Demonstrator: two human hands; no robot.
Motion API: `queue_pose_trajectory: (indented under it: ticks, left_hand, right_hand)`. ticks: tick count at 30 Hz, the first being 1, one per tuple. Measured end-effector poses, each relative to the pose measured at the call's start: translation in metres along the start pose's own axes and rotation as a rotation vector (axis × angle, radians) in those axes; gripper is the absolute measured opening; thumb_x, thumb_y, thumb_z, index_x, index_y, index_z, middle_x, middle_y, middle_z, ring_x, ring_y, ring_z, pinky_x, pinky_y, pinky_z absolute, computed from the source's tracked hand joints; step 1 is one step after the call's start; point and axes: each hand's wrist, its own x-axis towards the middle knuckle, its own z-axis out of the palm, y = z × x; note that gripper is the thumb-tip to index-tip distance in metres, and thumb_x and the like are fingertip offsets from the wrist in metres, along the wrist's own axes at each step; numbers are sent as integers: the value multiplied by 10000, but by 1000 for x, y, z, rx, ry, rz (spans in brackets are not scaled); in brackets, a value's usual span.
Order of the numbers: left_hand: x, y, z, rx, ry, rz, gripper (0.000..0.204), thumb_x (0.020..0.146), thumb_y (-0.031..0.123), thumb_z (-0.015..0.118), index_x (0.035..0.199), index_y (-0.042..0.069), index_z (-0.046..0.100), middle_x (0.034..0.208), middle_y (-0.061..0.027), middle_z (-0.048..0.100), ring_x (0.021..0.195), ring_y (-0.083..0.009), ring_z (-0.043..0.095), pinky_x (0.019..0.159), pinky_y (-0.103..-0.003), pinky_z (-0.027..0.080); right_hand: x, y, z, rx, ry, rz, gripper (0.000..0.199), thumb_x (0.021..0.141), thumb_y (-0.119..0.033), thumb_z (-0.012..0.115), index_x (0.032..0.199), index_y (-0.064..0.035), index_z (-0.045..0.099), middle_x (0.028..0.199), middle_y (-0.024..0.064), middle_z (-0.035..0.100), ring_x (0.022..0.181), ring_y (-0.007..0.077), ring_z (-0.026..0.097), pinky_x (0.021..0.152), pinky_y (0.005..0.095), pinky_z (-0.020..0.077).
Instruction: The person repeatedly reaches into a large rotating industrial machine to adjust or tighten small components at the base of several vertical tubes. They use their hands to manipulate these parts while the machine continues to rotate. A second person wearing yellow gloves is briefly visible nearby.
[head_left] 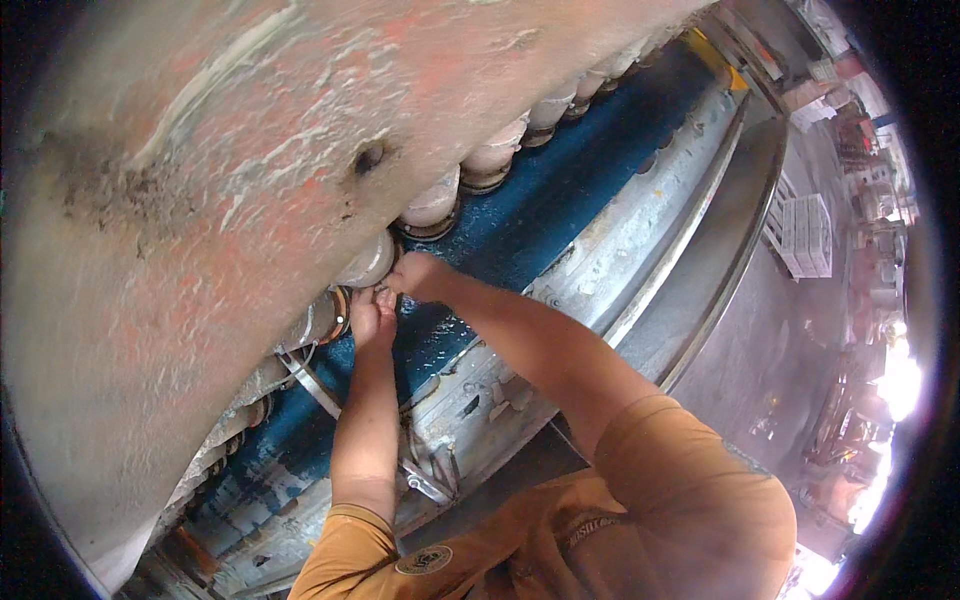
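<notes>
My left hand point(373, 318) and my right hand point(418, 277) meet at the lower rim of a pale, rounded spout point(368, 258), one of a row. Curled fingers on both hands pinch close together there. Whatever lies between the fingertips is too small and too hidden to make out. Just left of my left hand is another spout with a brown and dark ring point(341, 312) around its end. A further pale spout point(432, 205) with a dark rim stands beyond my right hand.
A large, rough, stained housing point(220, 200) overhangs the spouts. Below them runs a wet blue surface point(570, 190), bordered by a worn metal edge point(620, 235). A metal bar point(312, 385) slants beside my left forearm. A white crate point(805, 235) stands on the floor at right.
</notes>
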Motion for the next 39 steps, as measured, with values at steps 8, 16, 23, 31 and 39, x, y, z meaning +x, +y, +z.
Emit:
queue_pose_trajectory:
  ticks: [8,16,23,31,39]
  left_hand:
    - [-2,3,-5,7,-39,48,207,875,128,476,1079,98,497,955,-32,577,804,-132,560,666,-254,481]
    - [8,-1,-17,144,-202,79,170,873,132,471,1016,74,541,931,-53,585,800,-153,557,679,-267,461]
    - [14,-3,-33,275,-263,154,256,864,131,455,1097,35,500,1002,-84,570,853,-185,559,733,-303,446]
    - [20,-8,-25,148,-401,199,296,816,41,519,1109,54,479,975,-55,551,793,-154,557,632,-216,466]
    - [-13,8,12,45,-129,17,243,822,77,528,1063,73,505,915,-7,546,775,-125,534,604,-193,446]
  right_hand:
    - [26,0,-3,-15,-254,85,472,782,-472,482,941,-53,628,921,224,603,852,368,588,768,422,459]
    - [6,16,54,-35,98,-170,374,833,-336,481,805,11,619,820,218,612,778,366,592,703,447,458]
    - [-4,-51,104,253,566,590,156,817,-195,460,859,-63,532,792,175,568,732,357,563,625,448,452]
    - [-22,4,61,-39,465,-59,218,810,-246,490,778,-49,578,708,174,568,684,355,566,609,428,448]
    - [17,-5,-7,-15,-206,3,421,797,-405,491,901,-21,626,881,219,609,830,353,590,712,419,462]
